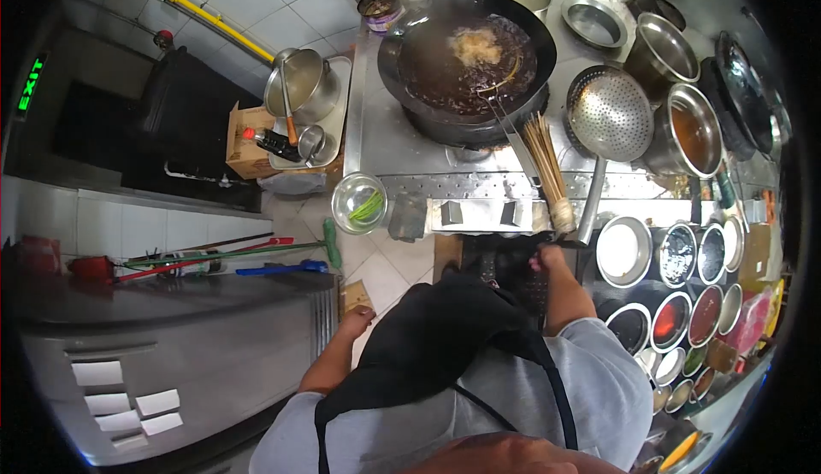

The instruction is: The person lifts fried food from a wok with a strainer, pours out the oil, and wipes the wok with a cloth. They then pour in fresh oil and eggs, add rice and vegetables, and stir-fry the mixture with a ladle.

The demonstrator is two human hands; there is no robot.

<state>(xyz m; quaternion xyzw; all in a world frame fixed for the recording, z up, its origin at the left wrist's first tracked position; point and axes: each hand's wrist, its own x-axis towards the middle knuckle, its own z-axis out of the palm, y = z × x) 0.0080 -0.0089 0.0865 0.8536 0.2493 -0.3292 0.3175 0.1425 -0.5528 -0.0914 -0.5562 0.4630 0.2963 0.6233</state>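
Note:
My left hand (363, 317) hangs low at my side with the fingers curled in and nothing visible in them. Close to the stove's front edge, my right hand (546, 257) is closed; what it holds, if anything, is hidden. Just above it lies a bamboo wok brush (547, 166). A black wok (398, 68) stands on the burner with dark bubbling oil, and a golden clump of frying food (475, 47) floats in it. A wire skimmer (510, 132) rests in the oil, its handle pointing toward me. Right of the wok sits a perforated ladle (609, 115).
A glass bowl with green strips (359, 204) sits at the counter's front left corner. Further left are a steel pot (299, 81) and a red-capped bottle (272, 142). Several seasoning containers (623, 252) line the right. A steel cabinet (197, 320) flanks my left.

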